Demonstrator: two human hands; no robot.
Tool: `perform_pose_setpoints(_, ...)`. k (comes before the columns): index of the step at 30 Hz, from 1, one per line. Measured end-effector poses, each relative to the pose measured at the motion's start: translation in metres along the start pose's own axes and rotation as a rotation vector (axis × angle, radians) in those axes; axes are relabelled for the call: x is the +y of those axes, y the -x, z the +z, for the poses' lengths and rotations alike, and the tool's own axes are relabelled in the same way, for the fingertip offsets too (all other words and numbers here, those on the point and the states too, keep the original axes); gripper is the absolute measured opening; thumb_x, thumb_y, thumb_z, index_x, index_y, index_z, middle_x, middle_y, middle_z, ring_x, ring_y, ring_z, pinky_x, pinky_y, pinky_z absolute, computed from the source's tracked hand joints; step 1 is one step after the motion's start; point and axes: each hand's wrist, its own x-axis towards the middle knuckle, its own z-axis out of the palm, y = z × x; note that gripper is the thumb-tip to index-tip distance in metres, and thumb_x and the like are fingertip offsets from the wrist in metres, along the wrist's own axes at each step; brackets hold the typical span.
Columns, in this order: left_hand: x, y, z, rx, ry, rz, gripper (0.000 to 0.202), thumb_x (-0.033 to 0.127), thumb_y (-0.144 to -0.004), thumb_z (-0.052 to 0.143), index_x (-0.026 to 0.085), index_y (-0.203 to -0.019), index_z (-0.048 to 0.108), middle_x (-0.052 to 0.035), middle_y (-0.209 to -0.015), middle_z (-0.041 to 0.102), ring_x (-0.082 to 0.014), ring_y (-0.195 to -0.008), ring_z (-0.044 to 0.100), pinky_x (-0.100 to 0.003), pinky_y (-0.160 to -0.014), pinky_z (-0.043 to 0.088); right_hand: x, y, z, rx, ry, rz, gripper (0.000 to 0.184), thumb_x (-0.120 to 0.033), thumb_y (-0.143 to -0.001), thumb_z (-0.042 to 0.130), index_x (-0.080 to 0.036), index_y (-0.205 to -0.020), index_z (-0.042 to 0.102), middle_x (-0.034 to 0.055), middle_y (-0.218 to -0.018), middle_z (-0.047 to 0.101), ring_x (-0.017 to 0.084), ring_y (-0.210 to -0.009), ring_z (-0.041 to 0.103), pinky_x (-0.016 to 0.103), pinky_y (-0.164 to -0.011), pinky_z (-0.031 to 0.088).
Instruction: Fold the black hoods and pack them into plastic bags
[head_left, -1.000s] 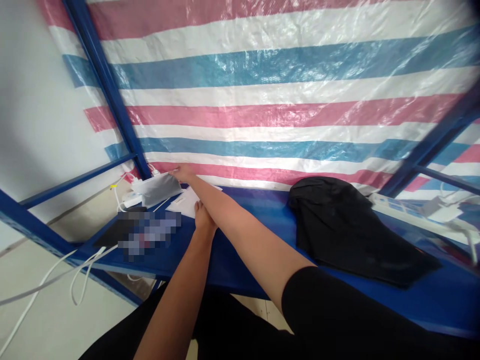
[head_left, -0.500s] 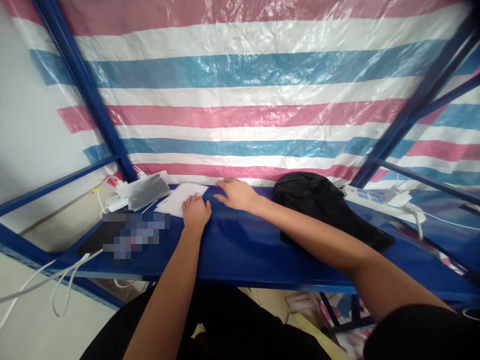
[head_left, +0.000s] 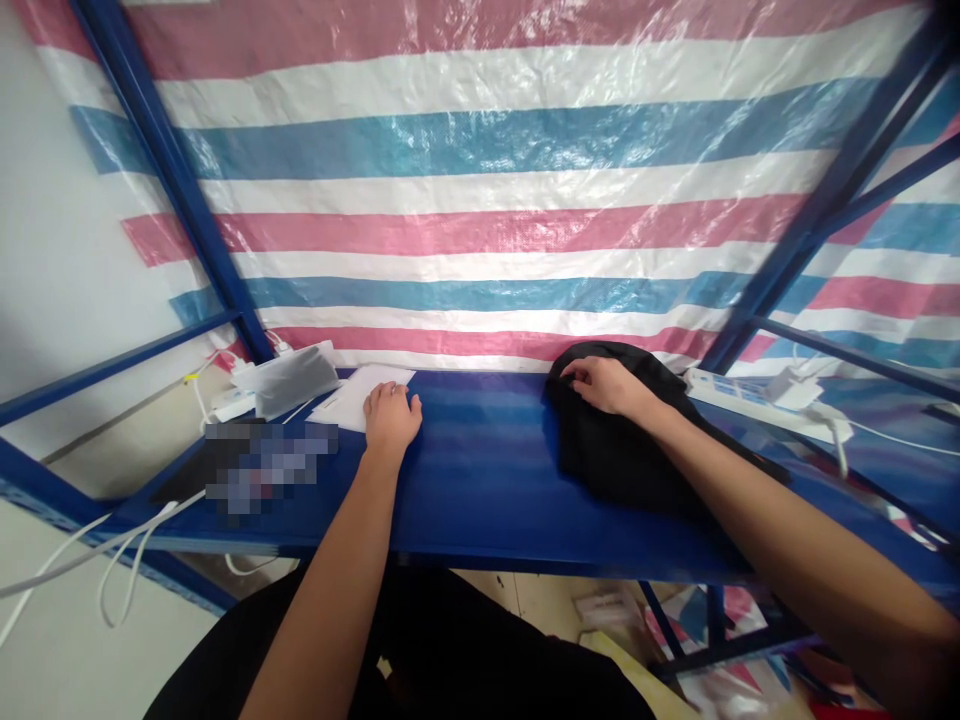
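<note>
A dark, soft heap of black cloth (head_left: pixel 637 470) lies on the right part of the blue desk (head_left: pixel 480 470); whether it is a garment I cannot tell. At its upper left edge, my right hand (head_left: pixel 604 385) has its fingers bent together, pinching the fabric. My left hand (head_left: pixel 391 415) rests palm down, fingers loosely apart, over the right edge of some white paper sheets (head_left: pixel 345 398). It grips nothing that I can see.
A grey-white pouch-like packet (head_left: pixel 296 380) and a dark flat item (head_left: pixel 202 465) are at the left, with a blurred-out patch beside them. White cables (head_left: pixel 139 560) hang off the left side. A power strip (head_left: pixel 757 400) sits at the right. Striped plastic sheeting (head_left: pixel 480 230) covers the back.
My right hand has moved rightward from the desk's middle onto the black cloth, and its fingers have closed there. My left hand has stayed by the paper.
</note>
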Motion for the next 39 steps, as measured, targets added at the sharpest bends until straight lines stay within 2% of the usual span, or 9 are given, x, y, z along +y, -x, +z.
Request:
perform_pose_setpoints(6, 0.010, 0.001, -0.002, 0.095, 0.272, 0.108, 0.034, 0.041, -0.106, 0.058, 0.017, -0.119, 0.078, -0.0184, -0.135, 0.074, -0.0404, -0.153, 0.048, -0.058, -0.134, 0.029, -0.013, 0.001, -0.025, 0.112, -0.147, -0.021, 0.026, -0.011, -0.093, 0.062, -0.016, -0.113, 0.077, 0.0101, -0.097, 0.079, 0.022, -0.081, 0.074, 0.031, -0.079, 0.058)
perform_pose_setpoints(10, 0.023, 0.006, -0.009, -0.253, 0.824, 0.108, 0.051, 0.062, -0.106, 0.060, 0.022, -0.135, 0.073, -0.0137, -0.140, 0.075, -0.0332, -0.133, 0.069, -0.051, -0.121, 0.050, -0.049, -0.004, -0.020, 0.040, -0.665, -0.100, 0.022, -0.028, -0.103, 0.062, -0.020, -0.122, 0.070, 0.0082, -0.100, 0.076, 0.019, -0.075, 0.074, 0.033, -0.076, 0.063)
perform_pose_setpoints(14, 0.028, 0.010, -0.013, -0.581, 1.219, -0.008, 0.083, 0.069, -0.100, 0.069, 0.029, -0.168, 0.043, -0.0170, -0.158, 0.064, -0.0315, -0.126, 0.075, -0.048, -0.106, 0.061, -0.083, -0.016, -0.008, -0.123, -1.055, -0.360, 0.054, -0.044, -0.098, 0.076, -0.027, -0.146, 0.061, 0.0113, -0.134, 0.071, 0.022, -0.108, 0.077, 0.044, -0.099, 0.064)
perform_pose_setpoints(21, 0.008, -0.009, -0.001, -0.275, 0.844, 0.116, 0.074, 0.020, -0.084, 0.087, 0.021, -0.153, 0.059, -0.0156, -0.153, 0.067, -0.0371, -0.142, 0.063, -0.055, -0.122, 0.049, -0.074, -0.005, 0.002, -0.448, -0.659, -0.297, 0.046, -0.052, -0.094, 0.078, -0.019, -0.125, 0.080, 0.0102, -0.112, 0.083, 0.024, -0.100, 0.077, 0.036, -0.091, 0.060)
perform_pose_setpoints(26, 0.015, -0.009, -0.002, 0.068, 0.366, 0.051, 0.069, 0.017, -0.094, 0.077, 0.018, -0.158, 0.053, -0.0210, -0.166, 0.049, -0.0390, -0.155, 0.049, -0.054, -0.129, 0.040, -0.064, 0.011, 0.001, -0.853, -0.753, -0.278, 0.055, -0.061, -0.093, 0.080, -0.017, -0.126, 0.080, 0.0114, -0.111, 0.083, 0.024, -0.097, 0.080, 0.032, -0.085, 0.063)
perform_pose_setpoints(30, 0.069, 0.020, -0.021, 0.010, 0.189, 0.348, 0.030, 0.029, -0.107, 0.062, 0.019, -0.132, 0.074, -0.0163, -0.140, 0.069, -0.0371, -0.136, 0.060, -0.054, -0.122, 0.045, -0.046, -0.021, 0.013, -0.562, -0.866, -0.163, 0.057, -0.065, -0.094, 0.079, -0.014, -0.117, 0.076, 0.0143, -0.102, 0.081, 0.024, -0.090, 0.080, 0.032, -0.075, 0.065)
perform_pose_setpoints(32, 0.106, 0.044, -0.025, -0.169, 0.234, 0.574, 0.032, 0.042, -0.112, 0.056, 0.023, -0.120, 0.080, -0.0122, -0.121, 0.074, -0.0320, -0.121, 0.066, -0.047, -0.114, 0.051, -0.039, -0.044, 0.026, -0.324, -0.754, -0.027, 0.050, -0.060, -0.097, 0.078, -0.013, -0.115, 0.074, 0.0122, -0.093, 0.079, 0.020, -0.080, 0.076, 0.026, -0.063, 0.062)
perform_pose_setpoints(35, 0.156, 0.080, -0.021, -0.316, 0.250, 0.711, 0.052, 0.062, -0.107, 0.059, 0.025, -0.139, 0.076, -0.0132, -0.124, 0.071, -0.0340, -0.121, 0.065, -0.047, -0.108, 0.055, -0.041, -0.066, 0.047, -0.234, -0.620, 0.142, 0.055, -0.054, -0.095, 0.084, -0.014, -0.129, 0.067, 0.0036, -0.075, 0.072, 0.016, -0.062, 0.068, 0.022, -0.048, 0.052)
perform_pose_setpoints(39, 0.184, 0.106, -0.009, -0.405, 0.132, 0.696, 0.046, 0.033, -0.105, 0.064, 0.026, -0.151, 0.069, -0.0150, -0.125, 0.067, -0.0331, -0.111, 0.070, -0.044, -0.090, 0.061, -0.046, -0.067, 0.065, -0.235, -0.674, 0.152, 0.064, -0.045, -0.084, 0.096, -0.017, -0.132, 0.064, -0.0026, -0.072, 0.069, 0.014, -0.057, 0.064, 0.023, -0.049, 0.053)
